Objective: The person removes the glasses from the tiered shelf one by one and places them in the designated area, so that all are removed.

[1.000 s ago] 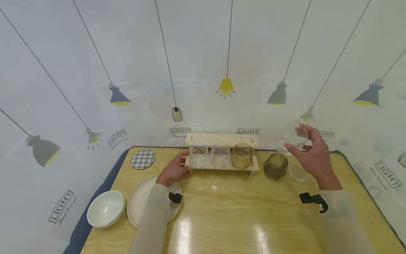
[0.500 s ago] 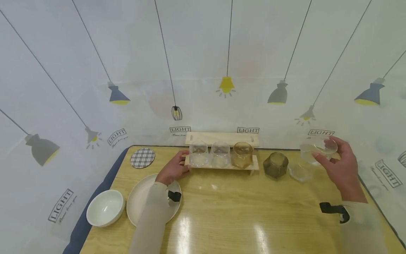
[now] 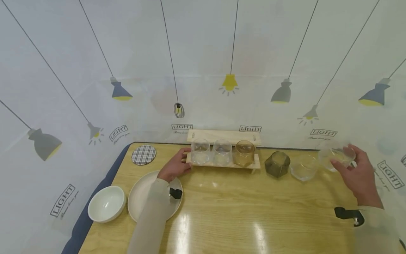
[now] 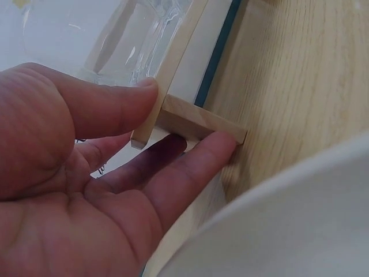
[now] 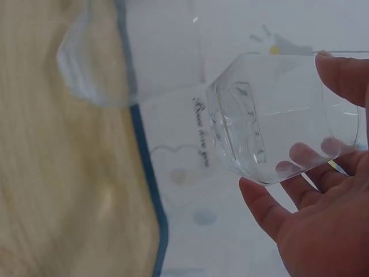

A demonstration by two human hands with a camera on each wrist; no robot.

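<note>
Right hand (image 3: 358, 174): fingers grasping a clear glass (image 5: 288, 121). Left of these fingers, a second clear glass (image 3: 303, 169) and a dark glass (image 3: 277, 165) stand on the table (image 3: 241, 208), between them and the wooden rack (image 3: 222, 136). Left hand (image 3: 176, 165): fingers gripping the rack's end; an amber glass (image 3: 244, 153) stands to their right, a checked coaster (image 3: 144, 155) lies to their left, a plate (image 3: 138, 195) nearer the person.

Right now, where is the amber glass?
In the head view, the amber glass stands at the right end of the wooden rack's lower shelf, between a clear glass and the smoky glass on the table.
</note>
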